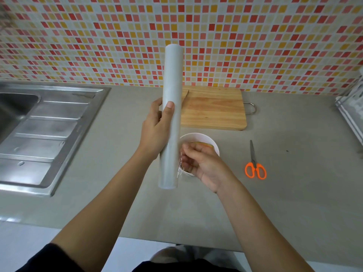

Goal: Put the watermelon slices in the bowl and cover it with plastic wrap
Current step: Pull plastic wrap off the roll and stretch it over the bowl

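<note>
Head view puts the white round bowl (196, 135) just below the frame's centre on the grey surface (294, 183). A green-rinded watermelon slice (204, 144) shows inside it, so the fruit step looks done and the wrapping is in hand.

The left hand (155, 132) grips the long grey roll of plastic wrap (171, 114) at mid-length, thumb across its front. It holds the roll nearly upright at centre frame, probably so the film can be drawn sideways across the bowl. The right hand (202, 163), fingers curled, pinches the glinting loose edge of film (180, 163) low on the roll, right above the bowl.

Orange-handled scissors (255, 163) lie to the right, well apart from the bowl — likely kept ready for cutting the film.

The right hand covers most of the bowl, so the number of slices cannot be told. The film is clear, so how far it has been drawn out is hard to make out. On the pale wooden cutting board (216, 110) behind, only part of a dark knife blade (186, 97) shows past the roll. At far left sits a steel sink (39, 124), and a white rack (351, 108) is cut off at the right edge.
</note>
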Demonstrator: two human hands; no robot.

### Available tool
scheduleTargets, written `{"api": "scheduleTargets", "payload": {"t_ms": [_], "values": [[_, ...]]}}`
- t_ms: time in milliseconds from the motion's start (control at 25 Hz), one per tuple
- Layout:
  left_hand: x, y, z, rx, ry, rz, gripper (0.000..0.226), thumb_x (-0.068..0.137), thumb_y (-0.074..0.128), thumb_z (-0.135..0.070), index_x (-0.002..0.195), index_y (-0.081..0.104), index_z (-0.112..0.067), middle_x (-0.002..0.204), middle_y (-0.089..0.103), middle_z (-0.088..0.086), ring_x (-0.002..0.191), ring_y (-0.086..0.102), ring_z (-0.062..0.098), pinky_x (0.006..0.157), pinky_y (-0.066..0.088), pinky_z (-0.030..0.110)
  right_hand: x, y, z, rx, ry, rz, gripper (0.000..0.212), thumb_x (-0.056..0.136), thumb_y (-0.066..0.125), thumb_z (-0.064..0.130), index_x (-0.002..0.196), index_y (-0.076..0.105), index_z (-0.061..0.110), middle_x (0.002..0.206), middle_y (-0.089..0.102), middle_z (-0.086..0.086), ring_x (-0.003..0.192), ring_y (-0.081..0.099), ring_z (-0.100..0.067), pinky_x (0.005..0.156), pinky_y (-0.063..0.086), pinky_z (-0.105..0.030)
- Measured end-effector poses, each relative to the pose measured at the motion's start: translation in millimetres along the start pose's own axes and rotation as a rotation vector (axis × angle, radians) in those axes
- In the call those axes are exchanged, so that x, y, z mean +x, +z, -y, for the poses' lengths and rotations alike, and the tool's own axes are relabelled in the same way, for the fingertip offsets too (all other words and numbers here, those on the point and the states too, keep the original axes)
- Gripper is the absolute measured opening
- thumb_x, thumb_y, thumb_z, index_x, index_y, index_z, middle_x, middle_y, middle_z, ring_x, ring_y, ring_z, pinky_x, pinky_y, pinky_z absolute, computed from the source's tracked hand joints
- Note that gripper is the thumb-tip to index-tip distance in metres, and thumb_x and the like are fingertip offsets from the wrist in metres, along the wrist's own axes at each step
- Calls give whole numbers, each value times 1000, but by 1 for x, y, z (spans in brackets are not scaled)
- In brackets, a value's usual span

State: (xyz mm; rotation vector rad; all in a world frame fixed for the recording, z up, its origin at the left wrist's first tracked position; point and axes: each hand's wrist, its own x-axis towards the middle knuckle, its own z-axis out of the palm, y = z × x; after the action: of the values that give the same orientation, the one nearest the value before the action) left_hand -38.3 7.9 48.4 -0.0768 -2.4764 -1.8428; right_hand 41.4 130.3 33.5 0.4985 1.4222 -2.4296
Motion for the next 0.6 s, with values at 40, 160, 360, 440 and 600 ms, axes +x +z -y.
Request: {"api": "scheduleTargets", "payload": {"t_ms": [40, 160, 360, 440, 600], "values": [[0, -2, 2, -3, -6, -3, 44, 84, 41, -65, 119, 50, -40, 86, 63, -7, 74, 63, 4, 70, 53, 31, 0, -2, 0, 68, 18, -21, 15, 88, 60, 15, 73, 62, 15, 64, 59, 4, 57, 57, -4, 58, 51, -16], [0, -4, 7, -43, -34, -29, 50, 84, 40, -66, 121, 50, -34, 86, 62, -11, 73, 62, 0, 67, 51, 29, 2, -8, -2, 23, -3, -66, 16, 87, 62, 21, 72, 65, 18, 63, 64, 8, 56, 60, -1, 55, 51, -17], [2, -3, 7, -66, -10, -13, 48, 85, 41, -65, 121, 51, -34, 86, 63, -8, 76, 63, 7, 70, 54, 34, 3, -5, -12, -323, -101, -15, 12, 79, 71, 28, 80, 71, 16, 64, 64, 12, 64, 59, -3, 65, 48, -19], [2, -1, 9, -68, -16, 9, 47, 85, 41, -65, 121, 51, -35, 89, 64, -8, 78, 64, 8, 72, 54, 33, 3, -7, -9, -304, -83, -23, 9, 80, 70, 24, 77, 71, 16, 66, 66, 9, 64, 60, -2, 61, 47, -15], [-3, 10, 15, -90, -43, 64, 44, 85, 43, -65, 118, 53, -37, 89, 65, -7, 75, 63, 3, 69, 51, 26, -3, -19, -11, -67, 15, 2, 17, 85, 62, 16, 69, 66, 20, 71, 65, 3, 64, 61, -5, 59, 51, -17]]}}
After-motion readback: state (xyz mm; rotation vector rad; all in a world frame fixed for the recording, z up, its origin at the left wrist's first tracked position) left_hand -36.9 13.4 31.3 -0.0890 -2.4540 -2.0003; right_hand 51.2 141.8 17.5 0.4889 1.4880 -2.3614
